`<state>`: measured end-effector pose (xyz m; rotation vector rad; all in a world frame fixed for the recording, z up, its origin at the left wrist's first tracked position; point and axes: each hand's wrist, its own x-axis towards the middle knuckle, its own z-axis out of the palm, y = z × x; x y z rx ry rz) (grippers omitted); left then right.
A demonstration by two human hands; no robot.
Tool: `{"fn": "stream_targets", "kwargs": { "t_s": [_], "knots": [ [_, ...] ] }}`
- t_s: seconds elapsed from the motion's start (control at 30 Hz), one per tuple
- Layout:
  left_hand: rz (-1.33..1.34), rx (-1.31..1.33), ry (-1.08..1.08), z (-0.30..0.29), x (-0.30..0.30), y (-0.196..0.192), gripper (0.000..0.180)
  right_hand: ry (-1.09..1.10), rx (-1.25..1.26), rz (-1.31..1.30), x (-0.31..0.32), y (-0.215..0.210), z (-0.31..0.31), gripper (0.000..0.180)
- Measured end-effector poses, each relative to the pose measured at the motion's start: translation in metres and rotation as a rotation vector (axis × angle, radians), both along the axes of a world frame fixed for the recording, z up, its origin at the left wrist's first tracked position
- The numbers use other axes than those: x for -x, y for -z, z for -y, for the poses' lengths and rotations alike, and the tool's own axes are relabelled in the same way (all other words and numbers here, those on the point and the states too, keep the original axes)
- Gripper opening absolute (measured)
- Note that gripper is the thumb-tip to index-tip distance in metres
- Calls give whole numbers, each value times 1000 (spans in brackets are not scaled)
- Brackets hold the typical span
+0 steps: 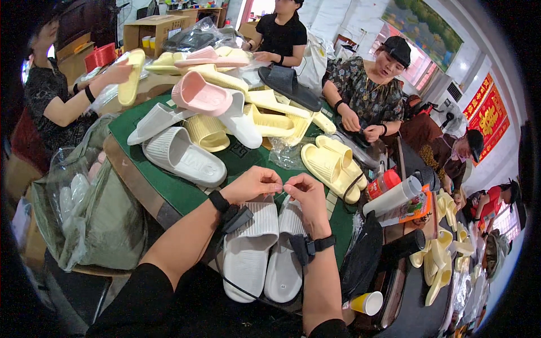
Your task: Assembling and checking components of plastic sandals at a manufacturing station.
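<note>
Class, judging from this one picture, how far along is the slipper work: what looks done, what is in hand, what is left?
Looks done: a yellow pair lies side by side, seemingly joined. In hand: the left hand and right hand meet, pinching something tiny above a white pair. Left: loose white, yellow and pink slippers piled on the green table.

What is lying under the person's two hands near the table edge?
A pair of white slippers lies side by side under the left hand and right hand. Whatever the fingertips pinch is too small to tell. Green table beneath.
</note>
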<state>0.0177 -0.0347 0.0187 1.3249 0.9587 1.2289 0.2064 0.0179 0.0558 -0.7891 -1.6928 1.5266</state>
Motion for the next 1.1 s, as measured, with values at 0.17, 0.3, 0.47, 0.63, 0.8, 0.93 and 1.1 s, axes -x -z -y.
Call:
{"fn": "stream_targets", "kwargs": {
  "t_s": [0.17,0.3,0.47,0.63,0.8,0.93,1.1],
  "knots": [
    [-40,2,23,2,-1,-3,15,-4,-6,31,-3,1,0,7],
    [-49,3,8,2,0,-1,15,4,-23,37,0,-1,3,7],
    [-76,9,1,3,-1,-2,13,-22,-75,72,-1,0,2,8],
    [-90,22,-11,3,0,-2,12,-22,-72,139,1,0,3,9],
    [-69,-9,-24,3,0,0,11,-65,-21,141,1,9,-2,8],
    [-55,21,-14,2,-1,-3,11,-66,-23,103,0,12,-4,7],
    [-54,26,5,1,0,0,12,2,-50,96,1,10,-6,5]
  ]
}}
